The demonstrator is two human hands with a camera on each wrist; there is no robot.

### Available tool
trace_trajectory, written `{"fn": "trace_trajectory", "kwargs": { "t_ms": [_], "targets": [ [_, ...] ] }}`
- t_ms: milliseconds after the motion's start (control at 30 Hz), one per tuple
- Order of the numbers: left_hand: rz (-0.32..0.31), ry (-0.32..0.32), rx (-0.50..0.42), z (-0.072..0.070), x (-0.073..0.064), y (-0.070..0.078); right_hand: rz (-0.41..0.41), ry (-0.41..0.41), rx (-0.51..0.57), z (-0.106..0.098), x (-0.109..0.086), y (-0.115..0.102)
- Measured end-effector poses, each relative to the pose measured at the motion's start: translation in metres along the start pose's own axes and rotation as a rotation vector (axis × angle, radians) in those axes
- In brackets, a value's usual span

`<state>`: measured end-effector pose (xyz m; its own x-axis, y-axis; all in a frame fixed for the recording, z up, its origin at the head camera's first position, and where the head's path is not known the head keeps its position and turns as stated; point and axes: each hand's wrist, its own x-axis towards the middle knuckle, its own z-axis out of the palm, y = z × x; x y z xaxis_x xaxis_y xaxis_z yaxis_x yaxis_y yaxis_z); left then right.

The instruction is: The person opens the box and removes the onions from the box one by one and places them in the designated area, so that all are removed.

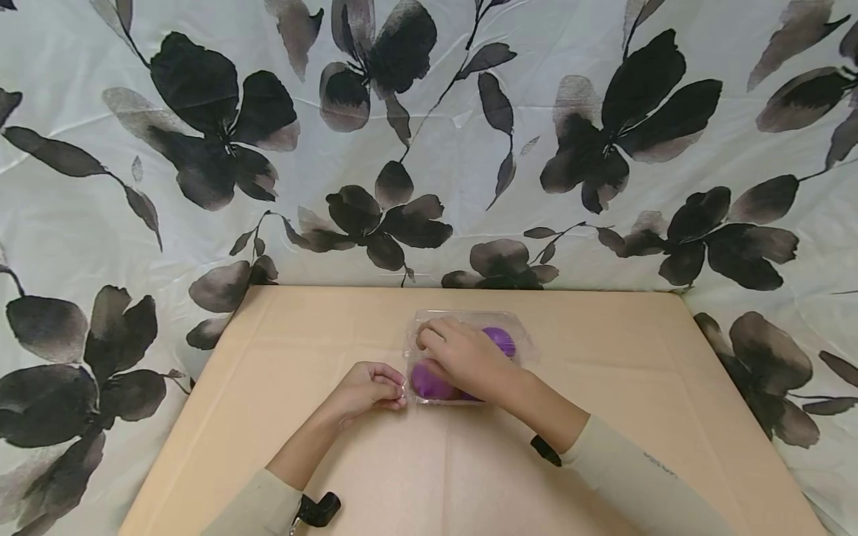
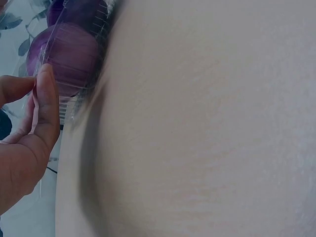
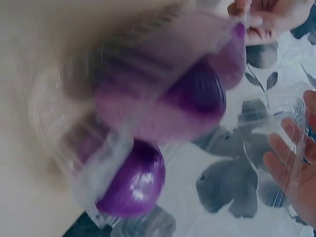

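Observation:
A clear plastic box [image 1: 526, 321] lies on the table with several round, purple, onion-like things in it. One with a pointed end [image 1: 430, 381] sits at its near left; a glossy one [image 3: 140, 180] shows in the right wrist view. My left hand [image 1: 372, 387] pinches the box's left edge between thumb and fingertips. Above the box, my right hand [image 1: 462, 357] has bent fingers on the raised clear lid [image 3: 297, 111]; the right wrist view shows some fingers through the plastic. The right hand hides part of the contents in the head view.
The light tan table [image 1: 603, 447] extends on both sides of the box. Behind it hangs a white cloth [image 1: 482, 223] with dark flowers. Each sleeve carries a black wrist device, one at the left wrist [image 1: 320, 510] and one at the right wrist [image 1: 546, 450].

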<state>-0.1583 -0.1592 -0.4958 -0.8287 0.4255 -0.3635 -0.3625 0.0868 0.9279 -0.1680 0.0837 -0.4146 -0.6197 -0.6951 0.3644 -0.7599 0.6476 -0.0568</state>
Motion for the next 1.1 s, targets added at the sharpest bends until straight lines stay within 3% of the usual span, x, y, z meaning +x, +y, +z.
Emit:
{"fn": "trace_trajectory", "kwargs": {
  "t_ms": [133,633,867,1100],
  "targets": [
    [0.003,0.0,-0.002,0.0,0.001,-0.002,-0.011,0.036,-0.037,-0.008,0.0,0.011],
    [-0.007,0.048,0.021,0.005,0.001,-0.004,0.028,0.104,0.02,-0.045,-0.025,0.056],
    [-0.013,0.053,0.024,0.006,-0.001,-0.002,0.05,0.19,0.028,-0.051,-0.036,0.077],
    [-0.018,0.047,0.034,0.006,-0.001,-0.002,0.127,0.27,0.104,-0.051,-0.04,0.096]
  ]
}}
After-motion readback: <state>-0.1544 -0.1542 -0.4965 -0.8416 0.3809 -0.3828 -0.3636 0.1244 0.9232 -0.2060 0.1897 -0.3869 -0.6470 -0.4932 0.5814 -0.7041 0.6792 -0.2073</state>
